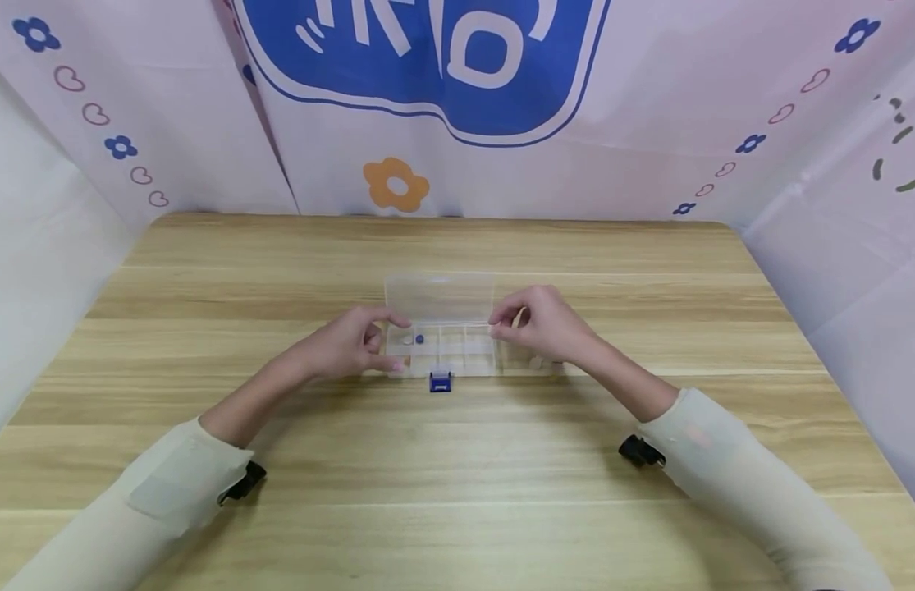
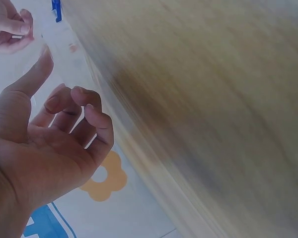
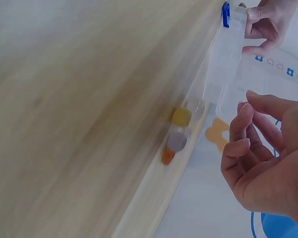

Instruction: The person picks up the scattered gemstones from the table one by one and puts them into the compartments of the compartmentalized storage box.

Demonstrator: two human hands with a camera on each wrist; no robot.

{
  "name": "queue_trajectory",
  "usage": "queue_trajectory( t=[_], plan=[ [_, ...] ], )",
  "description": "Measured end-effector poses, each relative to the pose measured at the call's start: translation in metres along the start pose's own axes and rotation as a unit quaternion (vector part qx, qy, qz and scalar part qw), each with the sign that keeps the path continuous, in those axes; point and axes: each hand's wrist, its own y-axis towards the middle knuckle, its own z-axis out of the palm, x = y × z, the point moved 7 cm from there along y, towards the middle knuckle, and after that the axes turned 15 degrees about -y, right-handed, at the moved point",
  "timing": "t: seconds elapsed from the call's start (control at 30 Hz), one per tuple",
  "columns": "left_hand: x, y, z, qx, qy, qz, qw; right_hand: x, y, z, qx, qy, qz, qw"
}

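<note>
A clear plastic compartment box (image 1: 453,361) lies on the table with its clear lid (image 1: 440,300) raised at the back and a blue latch (image 1: 440,382) at the front. My left hand (image 1: 346,341) holds the box's left end between thumb and index finger, the other fingers curled. A small blue piece (image 1: 419,339) and a pale piece (image 1: 408,340) lie in its left back compartments. At the right end is my right hand (image 1: 542,324), thumb and index fingertips close together by the box's back corner. Whether they pinch something small there cannot be made out.
Right of the box, partly under my right hand, lie a yellow piece (image 3: 181,117), a clear piece (image 3: 196,107), a greyish-purple piece (image 3: 177,141) and an orange piece (image 3: 168,156). The wooden table (image 1: 427,492) meets a printed cloth backdrop (image 1: 501,176) behind.
</note>
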Motion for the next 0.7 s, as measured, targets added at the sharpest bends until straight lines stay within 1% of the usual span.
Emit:
queue_trajectory(
  t=[0.2,0.47,0.6,0.7],
  plan=[
    [0.001,-0.001,-0.001,0.0,0.001,0.0,1.0,-0.014,-0.008,-0.003,0.022,-0.005,0.002,0.9998],
    [0.001,0.001,0.001,0.003,0.006,0.001,1.0,-0.039,-0.023,-0.003,0.053,-0.004,0.022,0.9983],
    [0.001,0.001,0.001,0.001,0.008,-0.006,0.9999,-0.048,-0.028,-0.004,0.061,0.003,0.017,0.998],
    [0.001,0.001,0.0,-0.003,0.009,-0.009,0.9999,-0.054,-0.031,-0.005,0.064,-0.003,0.011,0.9979]
  ],
)
